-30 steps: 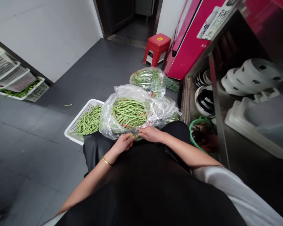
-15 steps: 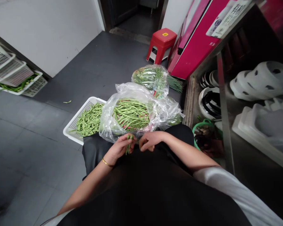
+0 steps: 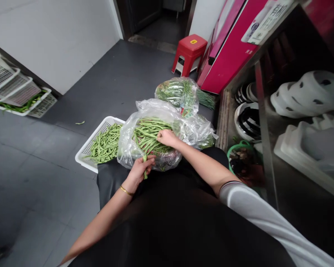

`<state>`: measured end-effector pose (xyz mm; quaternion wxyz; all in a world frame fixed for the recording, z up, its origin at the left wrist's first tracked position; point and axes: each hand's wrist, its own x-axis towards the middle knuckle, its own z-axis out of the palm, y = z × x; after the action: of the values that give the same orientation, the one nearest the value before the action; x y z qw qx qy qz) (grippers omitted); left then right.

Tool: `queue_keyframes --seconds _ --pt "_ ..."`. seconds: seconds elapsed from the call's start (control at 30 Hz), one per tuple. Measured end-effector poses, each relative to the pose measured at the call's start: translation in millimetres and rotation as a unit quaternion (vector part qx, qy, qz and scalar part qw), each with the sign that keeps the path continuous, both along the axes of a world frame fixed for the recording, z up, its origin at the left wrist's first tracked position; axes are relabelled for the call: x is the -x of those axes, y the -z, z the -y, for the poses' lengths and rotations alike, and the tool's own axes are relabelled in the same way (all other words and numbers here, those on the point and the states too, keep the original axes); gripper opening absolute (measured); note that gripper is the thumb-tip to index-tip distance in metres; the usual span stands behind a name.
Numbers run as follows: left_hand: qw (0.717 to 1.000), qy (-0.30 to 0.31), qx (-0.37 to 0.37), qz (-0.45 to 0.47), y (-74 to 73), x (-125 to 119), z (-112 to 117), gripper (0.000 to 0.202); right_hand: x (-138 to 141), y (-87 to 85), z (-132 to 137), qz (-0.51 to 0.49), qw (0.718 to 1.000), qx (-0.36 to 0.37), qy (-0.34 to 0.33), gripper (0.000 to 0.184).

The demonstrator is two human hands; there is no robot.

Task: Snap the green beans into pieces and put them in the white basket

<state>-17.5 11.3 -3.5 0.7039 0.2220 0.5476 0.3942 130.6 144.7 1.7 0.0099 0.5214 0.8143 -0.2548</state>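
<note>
Seen from the head camera, a dark grey tiled floor runs back to a plain white wall and a dark doorway, with a red plastic stool standing near a bright pink upright cabinet towards the right. At the left edge, white perforated plastic baskets sit stacked, green vegetables showing in the lowest. On the right, a metal rack holds white plastic containers, and a round green plastic basin stands beside it. In the middle, just beyond the person's black apron, an open clear plastic bag holds a heap of long, slender green beans. Left of it, partly behind the bag, is a shallow white perforated basket filled with shorter green bean lengths. Behind the open bag lies another clear bag of thin green vegetables. The left hand, a gold bracelet at its wrist, grasps light-green bean pieces at the bag's near edge. The right hand reaches over the open bag, fingers curled at the long beans; whether it grips one cannot be told.
</note>
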Motion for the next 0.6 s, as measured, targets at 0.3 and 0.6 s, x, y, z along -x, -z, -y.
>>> queue_keyframes --seconds 0.3,0.6 --pt "0.992 -0.050 -0.107 -0.054 3.0 -29 -17 0.030 -1 -27.7 41 -0.437 0.844 0.281 0.134 0.015" --pt "0.985 -0.123 -0.121 0.008 -18.2 -14 -11 0.029 -85 -44.2 100 -0.150 0.989 -0.001 -0.008 0.030"
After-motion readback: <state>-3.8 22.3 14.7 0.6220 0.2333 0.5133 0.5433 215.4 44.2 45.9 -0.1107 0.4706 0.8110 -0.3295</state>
